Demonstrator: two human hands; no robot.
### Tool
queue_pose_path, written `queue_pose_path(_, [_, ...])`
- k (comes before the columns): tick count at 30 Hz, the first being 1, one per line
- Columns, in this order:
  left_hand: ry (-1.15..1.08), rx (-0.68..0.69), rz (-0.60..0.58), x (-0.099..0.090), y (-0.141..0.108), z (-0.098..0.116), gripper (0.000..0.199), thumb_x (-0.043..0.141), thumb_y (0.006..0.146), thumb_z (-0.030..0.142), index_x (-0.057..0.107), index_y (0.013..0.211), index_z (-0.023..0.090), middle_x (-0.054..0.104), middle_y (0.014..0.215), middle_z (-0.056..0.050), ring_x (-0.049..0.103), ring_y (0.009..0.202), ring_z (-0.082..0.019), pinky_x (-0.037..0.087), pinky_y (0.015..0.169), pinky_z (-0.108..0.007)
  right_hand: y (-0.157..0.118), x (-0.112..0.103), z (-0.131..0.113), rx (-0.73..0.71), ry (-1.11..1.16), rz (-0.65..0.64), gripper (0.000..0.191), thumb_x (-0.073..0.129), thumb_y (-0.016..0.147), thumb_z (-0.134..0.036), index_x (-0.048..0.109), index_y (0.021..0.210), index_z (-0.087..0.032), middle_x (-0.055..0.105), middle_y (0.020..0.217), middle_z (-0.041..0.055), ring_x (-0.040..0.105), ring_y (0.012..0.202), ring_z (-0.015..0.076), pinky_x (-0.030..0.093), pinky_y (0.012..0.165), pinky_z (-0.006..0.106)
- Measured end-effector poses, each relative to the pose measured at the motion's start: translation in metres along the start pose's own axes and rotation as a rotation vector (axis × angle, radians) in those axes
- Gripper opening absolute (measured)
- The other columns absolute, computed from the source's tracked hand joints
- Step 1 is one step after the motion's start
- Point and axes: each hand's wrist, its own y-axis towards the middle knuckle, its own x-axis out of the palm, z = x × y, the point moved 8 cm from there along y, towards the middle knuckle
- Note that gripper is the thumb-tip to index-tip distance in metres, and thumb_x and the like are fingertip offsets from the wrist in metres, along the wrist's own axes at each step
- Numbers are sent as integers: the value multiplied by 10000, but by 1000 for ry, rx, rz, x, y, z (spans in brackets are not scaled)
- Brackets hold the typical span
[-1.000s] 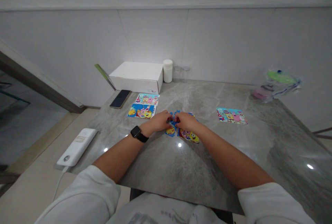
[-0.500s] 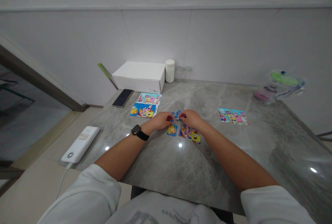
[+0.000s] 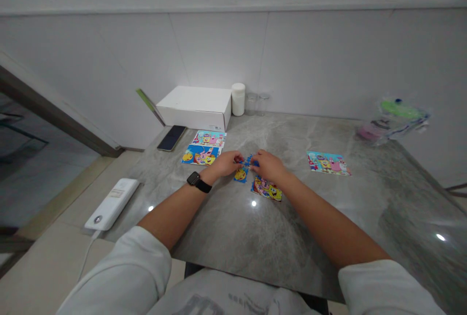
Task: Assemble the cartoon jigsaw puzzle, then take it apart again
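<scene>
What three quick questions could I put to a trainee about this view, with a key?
1. Which stands just to the right of the white box, as the picture shows it?
a) a laptop
b) a white canister
c) a watering can

2. True or false: the black watch is on the left wrist.

3. Fill in the blank: the fingers of the left hand and the right hand are close together at the small blue ___ pieces.

Key: 1 b; 2 true; 3 puzzle.
</scene>
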Motion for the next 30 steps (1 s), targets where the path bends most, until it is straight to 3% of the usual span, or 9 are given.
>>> queue_pose_path(4, [-95,4,-12,-1,0,0,178,707,864,239,735,1022,164,736,886,-23,674,798,-163,532,734,-264,-1,2,-13,-112,-58,-23,240,657,994,-391,806,1111,-244,690,1158,119,654,1073,260,487,860,312])
queue_pose_path(8, [-289,-89,-48,1,-4,-10,181,685,898,247,701,1048,146,696,823,-12,641,667,-127,531,629,-238,0,-1,-16,-203,-118,37,304,553,1046,-359,808,1106,-204,696,1155,151,623,1138,293,479,916,345])
queue_pose_path(12, [-397,-168,-71,8,-8,-20,209,725,881,231,689,1073,157,704,898,-22,646,636,-107,541,583,-220,5,-5,-2,-118,-75,77,321,526,1055,-320,801,1136,-178,699,1191,161,634,1135,284,472,939,341])
queue_pose_path(16, [-424,-132,-46,8,-6,-18,220,743,865,202,691,1075,165,715,946,-26,674,702,-113,567,630,-222,9,-10,-3,-91,67,99,314,568,1046,-361,769,1221,-195,709,1225,135,652,1115,242,465,946,306])
queue_pose_path(19, [-437,-73,6,2,-4,-9,220,760,853,202,693,1059,166,728,990,-31,682,753,-113,574,673,-219,12,-4,-17,-156,241,38,315,611,1026,-438,778,1160,-207,758,1121,83,666,1030,204,463,907,280])
queue_pose_path(22, [-525,-106,67,-2,-3,-8,216,768,845,193,679,1040,164,725,1023,-34,678,752,-106,584,686,-224,17,3,-17,-99,414,-5,252,632,1008,-391,793,1063,-205,785,990,33,669,876,159,456,795,244])
queue_pose_path(26, [-671,-228,134,-2,-2,-20,217,784,844,176,647,1012,159,688,919,-13,649,686,-94,583,638,-224,22,6,-6,-55,525,-9,169,678,964,-316,797,996,-200,786,911,4,663,794,135,444,721,224])
queue_pose_path(30, [-622,-276,105,6,5,-26,249,831,816,176,636,970,162,648,781,24,623,587,-90,556,570,-217,23,6,11,0,411,4,134,729,926,-263,798,1028,-213,792,928,20,681,814,152,454,737,242])
